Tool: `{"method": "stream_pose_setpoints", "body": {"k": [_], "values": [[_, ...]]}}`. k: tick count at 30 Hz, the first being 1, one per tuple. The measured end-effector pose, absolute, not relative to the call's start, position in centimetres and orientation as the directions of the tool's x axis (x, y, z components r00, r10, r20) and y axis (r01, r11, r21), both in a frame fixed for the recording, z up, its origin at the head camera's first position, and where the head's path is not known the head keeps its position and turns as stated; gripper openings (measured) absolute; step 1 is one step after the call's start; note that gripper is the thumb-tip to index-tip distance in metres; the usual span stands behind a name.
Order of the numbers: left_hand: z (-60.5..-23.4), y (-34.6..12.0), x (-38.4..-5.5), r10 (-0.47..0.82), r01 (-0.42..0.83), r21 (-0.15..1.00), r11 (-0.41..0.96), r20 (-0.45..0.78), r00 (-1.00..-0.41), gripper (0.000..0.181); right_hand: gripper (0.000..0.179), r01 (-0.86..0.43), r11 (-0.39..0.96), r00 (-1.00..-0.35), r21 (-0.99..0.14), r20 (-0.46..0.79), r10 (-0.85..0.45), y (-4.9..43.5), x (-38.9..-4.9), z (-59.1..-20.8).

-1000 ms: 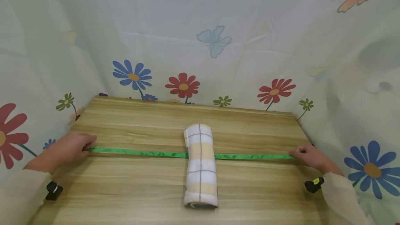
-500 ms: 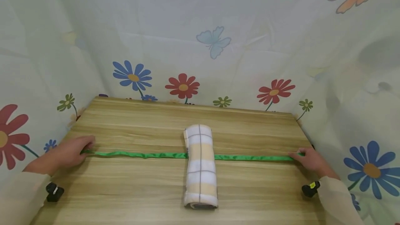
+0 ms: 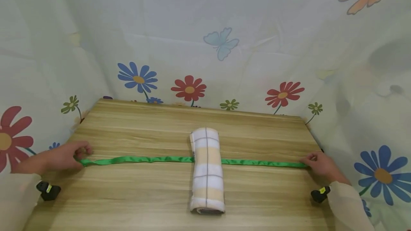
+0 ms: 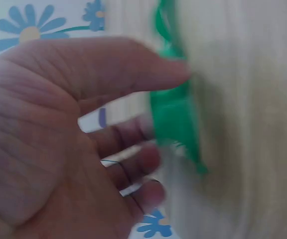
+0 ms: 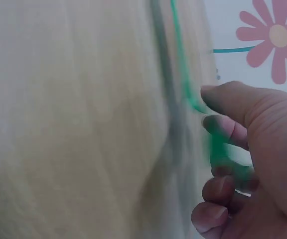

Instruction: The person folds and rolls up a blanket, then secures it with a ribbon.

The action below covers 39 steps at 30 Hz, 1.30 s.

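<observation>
A green satin ribbon (image 3: 128, 159) runs across the wooden table, its middle hidden under a rolled checked cloth (image 3: 207, 170) in white and pale yellow. At the left, my left hand (image 3: 65, 156) holds the ribbon close to its end. In the left wrist view the thumb (image 4: 163, 72) lies over the ribbon (image 4: 173, 114), with a frayed end hanging past it; the other fingertips are spread below. My right hand (image 3: 321, 163) pinches the other end between thumb and forefinger. More ribbon (image 5: 218, 149) loops against that hand's lower fingers.
The wooden table (image 3: 144, 195) has its back edge against a floral curtain (image 3: 179, 56), which also rises at both sides. Black wrist cameras sit below the left sleeve (image 3: 19, 191) and the right sleeve (image 3: 348, 202).
My left hand has moved left and slightly down, and its fingers have spread more. The right hand has shifted slightly down. The ribbon, straight before, now lies slacker and wavy at the left. The roll stays.
</observation>
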<state>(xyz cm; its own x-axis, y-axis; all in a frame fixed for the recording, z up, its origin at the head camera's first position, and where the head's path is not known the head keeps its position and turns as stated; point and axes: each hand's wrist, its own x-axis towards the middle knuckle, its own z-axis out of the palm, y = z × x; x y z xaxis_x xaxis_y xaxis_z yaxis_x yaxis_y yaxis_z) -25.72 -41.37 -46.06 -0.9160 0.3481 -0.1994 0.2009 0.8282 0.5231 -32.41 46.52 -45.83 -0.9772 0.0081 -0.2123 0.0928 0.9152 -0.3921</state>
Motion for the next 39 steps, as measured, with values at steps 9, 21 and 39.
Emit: {"method": "stream_pose_setpoints", "body": {"k": [9,21,39], "values": [[-45.1,-39.2,-25.8,0.253,0.14,0.469,0.872,-0.186,-0.949,0.024,0.041,0.022,0.901,-0.995,-0.433,-0.098,-0.022,45.0,-32.7,-44.8],[-46.7,-30.9,-28.2,0.423,0.344,0.485,0.804,-0.059,-0.904,0.025,0.019,-0.221,0.812,-0.947,-0.541,-0.079,-0.31,34.5,-33.3,-46.0],[-47.1,-30.3,-28.4,0.408,0.301,0.556,0.775,-0.076,-0.91,0.012,0.015,-0.395,0.727,-0.824,-0.561,-0.134,-0.551,26.4,-33.5,-46.9]]}}
